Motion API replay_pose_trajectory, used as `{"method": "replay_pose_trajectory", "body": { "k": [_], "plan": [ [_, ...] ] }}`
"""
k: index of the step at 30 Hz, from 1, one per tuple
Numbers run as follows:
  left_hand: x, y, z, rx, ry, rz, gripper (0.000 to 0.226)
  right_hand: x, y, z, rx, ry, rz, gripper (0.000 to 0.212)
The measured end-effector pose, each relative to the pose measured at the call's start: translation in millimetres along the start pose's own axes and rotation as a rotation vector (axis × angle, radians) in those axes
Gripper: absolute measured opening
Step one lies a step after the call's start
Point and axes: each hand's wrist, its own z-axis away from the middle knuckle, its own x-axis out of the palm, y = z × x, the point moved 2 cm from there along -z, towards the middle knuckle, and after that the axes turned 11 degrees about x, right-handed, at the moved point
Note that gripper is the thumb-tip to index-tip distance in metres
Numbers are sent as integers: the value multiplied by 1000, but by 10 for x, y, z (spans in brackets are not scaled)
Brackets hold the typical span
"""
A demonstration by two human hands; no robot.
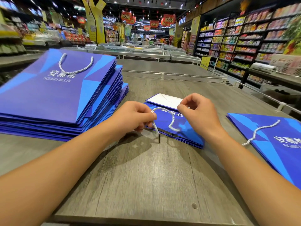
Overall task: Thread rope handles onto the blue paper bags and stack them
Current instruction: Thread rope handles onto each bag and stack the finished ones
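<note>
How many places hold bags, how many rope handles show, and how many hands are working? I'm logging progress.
Bag places: 3, namely the tall stack, the middle bags and the right bag
Rope handles showing: 3, at and
Hands: 2, left hand and right hand, both pinching the middle rope
Total: 8

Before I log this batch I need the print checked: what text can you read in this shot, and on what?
"安泰市": top bag of the left stack, white print; my best reading.
"5G银行新上市": smaller line beneath it; only "5G" is sure.
Same large print, cut off by the frame edge: bag on the right.
Upside-down white print, mostly covered by the rope handle: bag being threaded; unreadable.
Red hanging signs and shelf labels: too blurred.
</note>
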Motion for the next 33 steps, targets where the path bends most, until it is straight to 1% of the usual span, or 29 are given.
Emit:
{"method": "replay_pose_trajectory", "body": {
  "k": [2,4,8,10,12,15,16,17,19,20,21,22,24,25,26,28,30,33],
  "plan": [
    [-2,5,-10,-22,39,111,15,-34,-93,27,-54,17,-102,19],
    [-5,4,-23,-44,62,187,15,-40,-162,68,-83,-64,-157,21],
    [-1,2,-44,-61,69,283,13,82,-146,148,-102,-332,-16,12],
    [0,0,-50,-49,73,338,13,141,-101,158,-100,-419,62,8],
    [10,3,-52,-36,69,366,12,179,-69,155,-112,-447,123,12],
    [7,3,-64,-21,83,359,11,193,-62,149,-126,-428,126,19],
    [-4,-7,-69,-1,106,292,10,191,-59,140,-124,-401,125,21],
    [-29,-11,-74,38,139,139,8,182,-54,127,-117,-362,119,22],
    [-85,-37,-96,117,169,-307,2,143,-32,81,-72,-262,58,22],
    [-103,-58,-95,113,154,-502,8,114,-20,57,-28,-216,6,21],
    [-122,-85,-99,81,118,-620,17,83,-6,36,29,-180,-50,20],
    [-142,-126,-112,48,63,-685,27,54,7,17,89,-155,-105,18],
    [-152,-180,-113,-10,-86,-779,42,12,20,2,184,-138,-199,14],
    [-150,-196,-107,-29,-138,-808,45,1,15,3,209,-141,-233,13],
    [-146,-209,-110,-23,-164,-813,43,1,10,6,219,-148,-259,13],
    [-123,-187,-106,34,-148,-760,29,21,-6,21,200,-177,-261,14],
    [-67,-144,-90,91,-139,-727,19,62,-10,37,124,-220,-171,17],
    [4,-140,-92,156,-169,-765,24,136,27,34,-10,-262,48,20]
  ]
}}
